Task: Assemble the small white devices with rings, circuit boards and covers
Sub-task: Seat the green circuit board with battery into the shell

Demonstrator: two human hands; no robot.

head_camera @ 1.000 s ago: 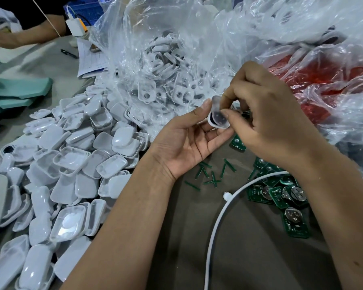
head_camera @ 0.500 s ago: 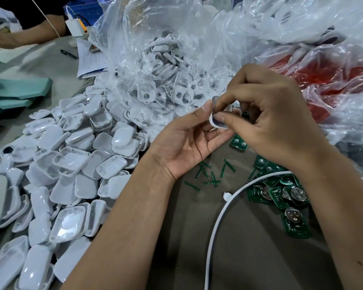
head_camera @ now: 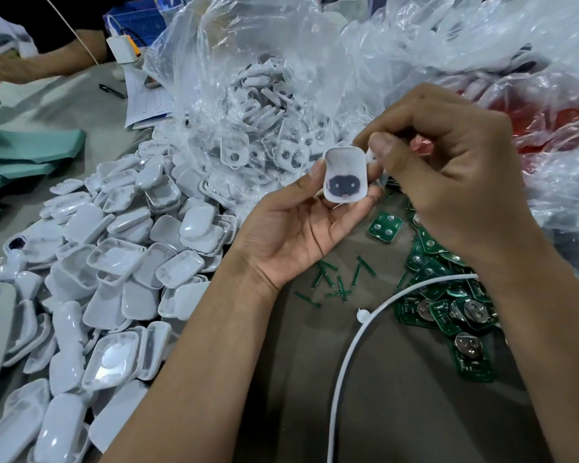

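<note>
Above the tabletop (head_camera: 398, 412), the left hand (head_camera: 291, 228) pinches a white device shell (head_camera: 345, 177) between thumb and fingertips; the right hand (head_camera: 448, 182) curls beside it, gripping something small and mostly hidden. Circuit boards (head_camera: 448, 309) lie partly under the right forearm

White device (head_camera: 345, 177): rounded-rectangular, translucent, dark shape showing through its lower part, pinched upright at fingertips.

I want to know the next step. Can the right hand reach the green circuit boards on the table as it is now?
Probably yes. The circuit boards lie uncovered just below the right hand, with only a white cable crossing them. But its fingers already pinch a small white part at the white case, so it must let go first.
</note>
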